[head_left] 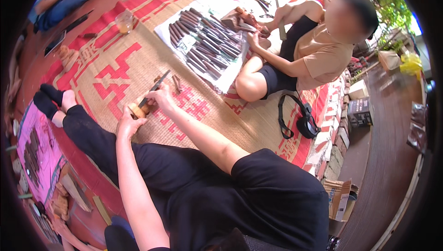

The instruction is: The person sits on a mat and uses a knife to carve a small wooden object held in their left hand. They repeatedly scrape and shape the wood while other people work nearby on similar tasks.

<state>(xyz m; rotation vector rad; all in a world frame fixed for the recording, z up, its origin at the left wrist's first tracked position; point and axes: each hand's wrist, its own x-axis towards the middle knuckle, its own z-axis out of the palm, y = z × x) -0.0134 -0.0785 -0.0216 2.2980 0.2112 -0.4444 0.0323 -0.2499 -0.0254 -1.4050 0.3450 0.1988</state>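
Over the mat, my left hand (128,122) is closed round a small pale-yellow piece of wood (137,110). My right hand (160,97), just above and to its right, grips a dark, flat, narrow tool (161,79) that looks like a file. One end of the tool sticks up past my fingers and the other lies against the wood. Exactly what kind of tool it is stays too small to tell. My fingers hide part of the wood's shape. Small brown wood pieces (177,84) lie on the mat beyond my right hand.
Beyond, a white cloth (226,82) carries many rows of carving tools (205,43). At right a seated person (323,61) holds a reddish-brown carved wood piece (247,19). A clear cup (124,22) stands far left; a black strapped device (307,122) lies right; tools rest on a pink cloth (44,126).
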